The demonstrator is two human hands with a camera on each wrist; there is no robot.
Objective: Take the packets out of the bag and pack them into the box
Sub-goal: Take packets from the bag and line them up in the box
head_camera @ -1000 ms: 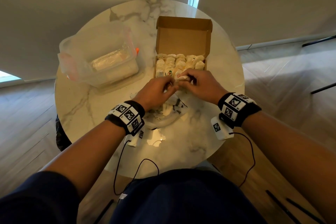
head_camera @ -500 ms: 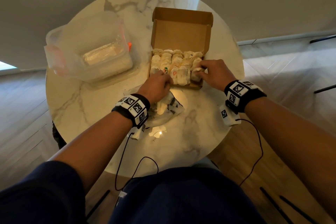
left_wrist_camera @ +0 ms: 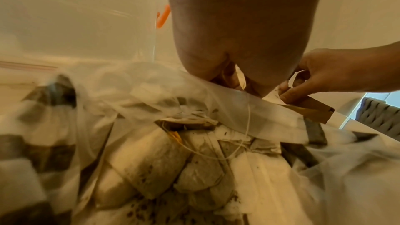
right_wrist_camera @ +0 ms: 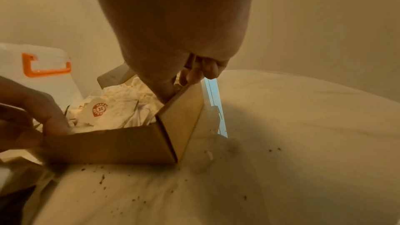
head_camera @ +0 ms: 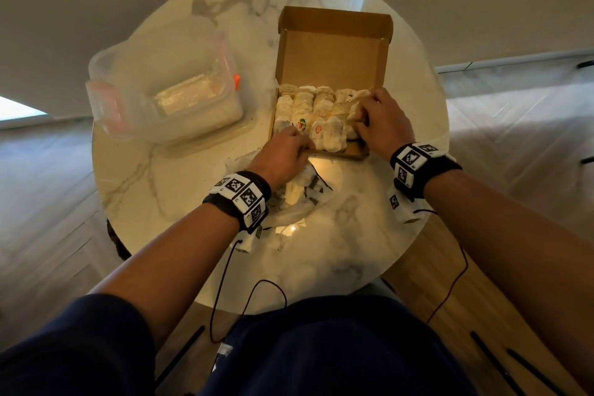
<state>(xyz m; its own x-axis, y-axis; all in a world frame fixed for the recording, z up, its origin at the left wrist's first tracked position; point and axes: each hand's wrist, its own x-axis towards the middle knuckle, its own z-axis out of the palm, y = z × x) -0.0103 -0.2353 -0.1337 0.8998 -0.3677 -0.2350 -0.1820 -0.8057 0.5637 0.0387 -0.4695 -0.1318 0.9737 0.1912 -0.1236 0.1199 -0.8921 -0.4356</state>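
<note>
Here, on a round white marble table (head_camera: 180, 190), an open brown cardboard box (head_camera: 334, 51) stands with its lid raised at the far side. Rows of small white paper-wrapped packets (head_camera: 321, 112) fill most of its tray, two near the front showing a red-and-green mark and a red one. The right hand (head_camera: 381, 124) reaches over the box's right wall, its fingers curled down among the packets at that side; whether they pinch one or only press on them cannot be told, since the wrist view is blocked by the palm and the box corner (right_wrist_camera: 164, 126). The left hand (head_camera: 283, 154) sits at the front left edge of the box, fingers bent and touching the front wall and the packets just behind it; from the right wrist view its fingertips (right_wrist_camera: 54, 122) lie against the top of that wall, though a firm hold on anything is not clear. Just beneath the left wrist lies a crumpled clear plastic bag (head_camera: 308, 193) with dark printing, with more packets (left_wrist_camera: 151, 163) inside, some with strings. To the left of the box stands a clear plastic container with orange clips (head_camera: 167, 87). Dark crumbs (right_wrist_camera: 103, 177) are scattered on the tabletop near the box.
</note>
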